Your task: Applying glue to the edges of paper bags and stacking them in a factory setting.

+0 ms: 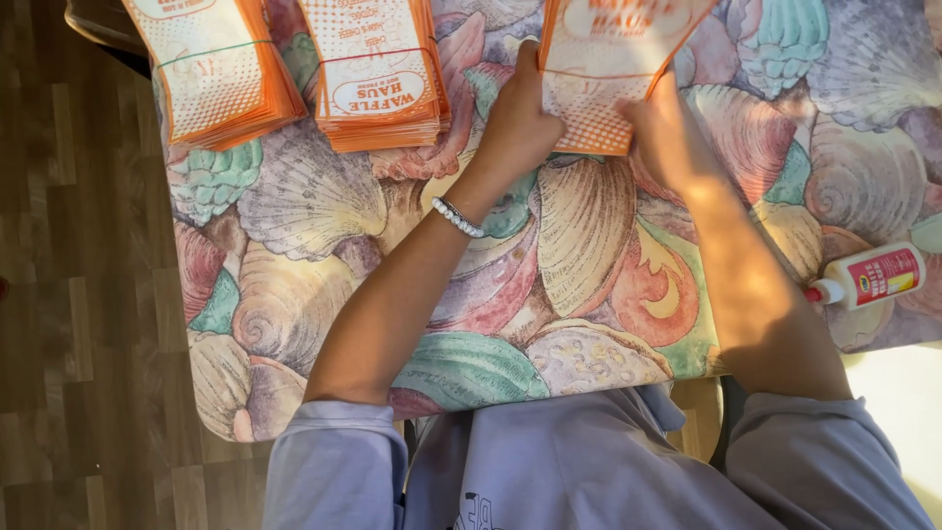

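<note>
Both hands point(589, 123) gripping orange stack point(603, 74)

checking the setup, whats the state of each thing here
left hand: gripping the left edge of the held stack
right hand: gripping its right edge
held stack: banded, lifted between both hands
middle stack: banded, flat on the table
left stack: banded, flat
glue bottle: on its side, cap on

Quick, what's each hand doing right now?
Left hand: closed on the left edge of the orange paper stack.
Right hand: gripping the same stack's right edge.
</note>
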